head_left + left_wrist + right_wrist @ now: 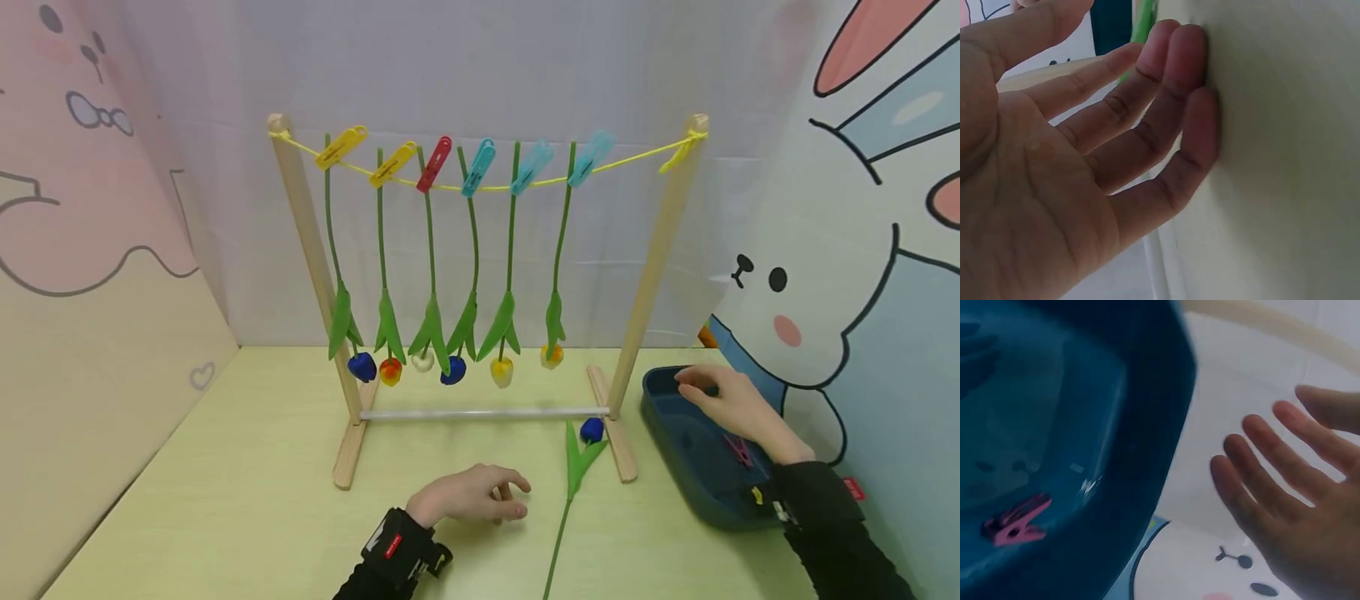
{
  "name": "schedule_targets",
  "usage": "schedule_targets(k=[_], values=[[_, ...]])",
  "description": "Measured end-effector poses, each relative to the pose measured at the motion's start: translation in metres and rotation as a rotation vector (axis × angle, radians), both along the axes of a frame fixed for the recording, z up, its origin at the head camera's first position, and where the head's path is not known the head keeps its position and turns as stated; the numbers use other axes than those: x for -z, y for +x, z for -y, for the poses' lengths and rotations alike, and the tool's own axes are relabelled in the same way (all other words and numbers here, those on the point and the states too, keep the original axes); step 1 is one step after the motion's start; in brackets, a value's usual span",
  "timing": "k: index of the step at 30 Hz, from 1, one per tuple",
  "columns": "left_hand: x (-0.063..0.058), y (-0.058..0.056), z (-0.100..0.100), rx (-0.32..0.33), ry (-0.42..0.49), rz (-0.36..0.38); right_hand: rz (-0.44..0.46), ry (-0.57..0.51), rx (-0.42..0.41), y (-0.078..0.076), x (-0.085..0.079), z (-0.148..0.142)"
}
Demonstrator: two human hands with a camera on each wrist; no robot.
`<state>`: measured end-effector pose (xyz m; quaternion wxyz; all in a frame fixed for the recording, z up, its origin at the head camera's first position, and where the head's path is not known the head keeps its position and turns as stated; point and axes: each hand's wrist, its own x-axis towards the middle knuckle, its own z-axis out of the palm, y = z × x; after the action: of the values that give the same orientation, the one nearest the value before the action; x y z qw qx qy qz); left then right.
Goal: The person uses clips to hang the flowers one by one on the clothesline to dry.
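My left hand (476,493) rests low over the table with its fingers loosely bent and nothing in them; in the left wrist view its fingertips (1188,53) are at the tabletop. Just right of it lies a blue artificial tulip (574,471) with a long green stem. Over the dark blue bin (678,467) hovers my right hand (731,408), its fingers extended and holding nothing. Inside the bin is a pink clothespin (1017,522), apart from the hand.
A wooden frame (656,258) carries a sagging yellow cord (637,156). Several tulips hang upside down from it by yellow, red (434,164) and blue clothespins. A white crossbar (480,414) joins the posts near the table. Cartoon-printed panels stand at both sides.
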<state>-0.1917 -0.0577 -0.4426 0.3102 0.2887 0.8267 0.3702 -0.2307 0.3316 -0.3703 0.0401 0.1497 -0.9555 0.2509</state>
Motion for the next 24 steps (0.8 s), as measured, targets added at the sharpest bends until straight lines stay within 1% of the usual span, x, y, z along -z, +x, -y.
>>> schedule_targets(k=[2, 5, 9, 13, 18, 21, 24], values=[[0.002, 0.002, -0.001, -0.01, -0.014, 0.015, 0.076, 0.045, -0.02, -0.001, 0.004, -0.009], [0.004, 0.004, -0.001, -0.026, -0.017, 0.008, 0.19, 0.106, -0.046, -0.001, 0.01, -0.021], [0.006, 0.007, -0.002, -0.047, -0.018, 0.002, 0.334, 0.102, -0.069, 0.002, 0.017, -0.032], [0.007, 0.008, -0.002, -0.075, -0.011, 0.001, 0.432, 0.08, -0.086, 0.003, 0.017, -0.035], [0.009, 0.007, -0.001, -0.085, 0.035, 0.039, 0.53, 0.155, -0.108, -0.001, 0.015, -0.039], [0.01, 0.006, 0.0, -0.091, 0.053, 0.067, 0.536, 0.217, -0.132, -0.006, 0.016, -0.041], [0.01, 0.007, 0.001, -0.104, 0.057, 0.082, 0.508, 0.246, -0.153, -0.011, 0.015, -0.043]])
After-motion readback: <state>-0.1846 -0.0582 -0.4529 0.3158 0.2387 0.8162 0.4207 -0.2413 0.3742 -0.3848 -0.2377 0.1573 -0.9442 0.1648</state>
